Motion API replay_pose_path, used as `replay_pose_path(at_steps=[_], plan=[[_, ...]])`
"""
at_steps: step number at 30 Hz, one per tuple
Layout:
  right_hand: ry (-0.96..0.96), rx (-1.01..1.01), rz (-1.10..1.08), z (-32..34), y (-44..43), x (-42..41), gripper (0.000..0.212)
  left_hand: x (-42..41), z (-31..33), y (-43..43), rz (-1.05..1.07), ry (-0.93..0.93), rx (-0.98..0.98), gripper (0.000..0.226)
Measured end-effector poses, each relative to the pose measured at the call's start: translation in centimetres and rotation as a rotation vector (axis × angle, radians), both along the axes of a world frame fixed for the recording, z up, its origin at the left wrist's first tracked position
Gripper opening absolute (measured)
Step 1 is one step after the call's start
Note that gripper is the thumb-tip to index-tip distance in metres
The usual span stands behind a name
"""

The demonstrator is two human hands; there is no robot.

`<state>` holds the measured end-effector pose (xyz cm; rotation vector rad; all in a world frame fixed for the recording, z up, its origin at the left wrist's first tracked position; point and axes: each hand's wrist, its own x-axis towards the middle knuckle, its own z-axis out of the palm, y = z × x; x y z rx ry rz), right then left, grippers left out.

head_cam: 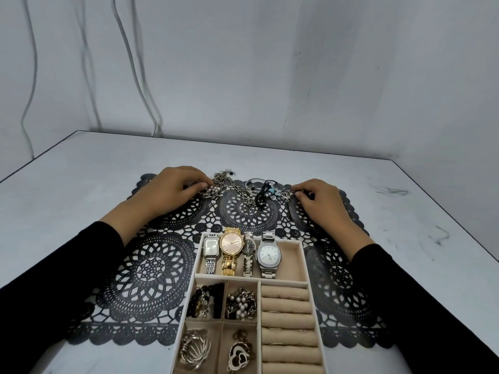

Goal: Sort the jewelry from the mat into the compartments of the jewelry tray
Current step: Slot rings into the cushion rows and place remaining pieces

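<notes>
Jewelry pile (253, 188) heaped at upper centre of the mat (151, 265), pinched at its pearl cluster (213, 188) by the left hand (172, 190) and at a small silver piece (287, 195) by the right hand (318, 203), probably to tease pieces apart for the half-filled tray (303, 255) at lower centre.

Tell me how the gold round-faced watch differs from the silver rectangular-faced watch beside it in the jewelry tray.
The gold round-faced watch has a gold band and a pinkish dial, while the silver rectangular-faced watch has a silver band and a pale dial. The gold watch's case is wider than the silver watch's. Both lie face up, side by side, in the far compartment of the beige jewelry tray.
</notes>
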<state>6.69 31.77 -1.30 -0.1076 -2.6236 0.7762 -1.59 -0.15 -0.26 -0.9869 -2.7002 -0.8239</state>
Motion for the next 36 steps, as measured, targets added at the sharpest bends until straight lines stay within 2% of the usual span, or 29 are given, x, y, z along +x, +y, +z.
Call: replay_pose_path(at_steps=[7, 17, 28, 36], plan=[[-0.121, 0.014, 0.006, 1.2, 0.9, -0.7, 0.017, -0.8, 0.5, 0.4, -0.099, -0.008, -0.022, 0.019], [-0.176, -0.008, 0.088, 1.4, 2.1, -1.7, 0.012, -1.1, 0.3, 1.0, -0.095, -0.050, -0.035, 0.025], [-0.095, -0.090, 0.152, 0.6, 2.4, -1.1, 0.011, -0.5, -0.7, 0.9, -0.068, 0.050, 0.060, 0.021], [-0.008, -0.142, 0.188, 0.2, 2.3, -0.6, 0.012, -0.2, -0.6, 1.0, -0.018, 0.045, 0.149, 0.011]])
